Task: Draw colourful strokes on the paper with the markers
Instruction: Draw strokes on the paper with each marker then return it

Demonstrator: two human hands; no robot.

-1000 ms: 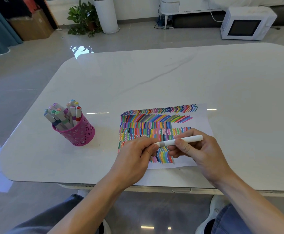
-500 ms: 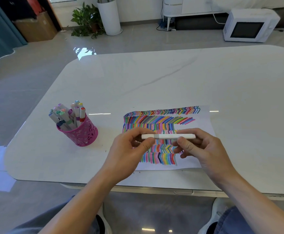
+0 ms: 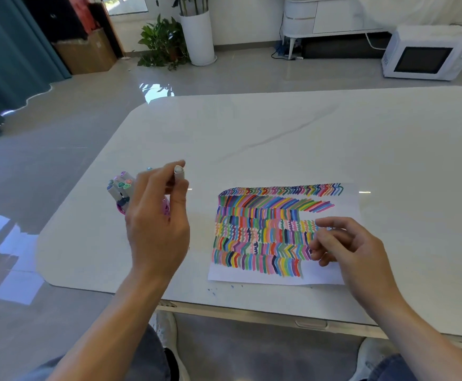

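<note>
A white sheet of paper (image 3: pixel 348 204) lies near the table's front edge, mostly covered with rows of colourful strokes. My left hand (image 3: pixel 155 224) holds a capped white marker (image 3: pixel 179 174) upright between thumb and fingers, right over the pink mesh pen cup (image 3: pixel 166 209), which it largely hides. Several other markers (image 3: pixel 121 185) stick out of the cup at its left. My right hand (image 3: pixel 345 243) rests on the right part of the paper with fingers loosely curled and nothing in them.
The white marble table (image 3: pixel 279 133) extends far behind and to the right of the paper. Small blue ink specks (image 3: pixel 213 290) dot the table just below the paper's left corner. A microwave (image 3: pixel 425 55) and a potted plant (image 3: pixel 163 42) stand on the floor beyond.
Both hands held the marker over the paper before. My left hand has carried it left to the pen cup, and my right hand has let go and stayed on the paper.
</note>
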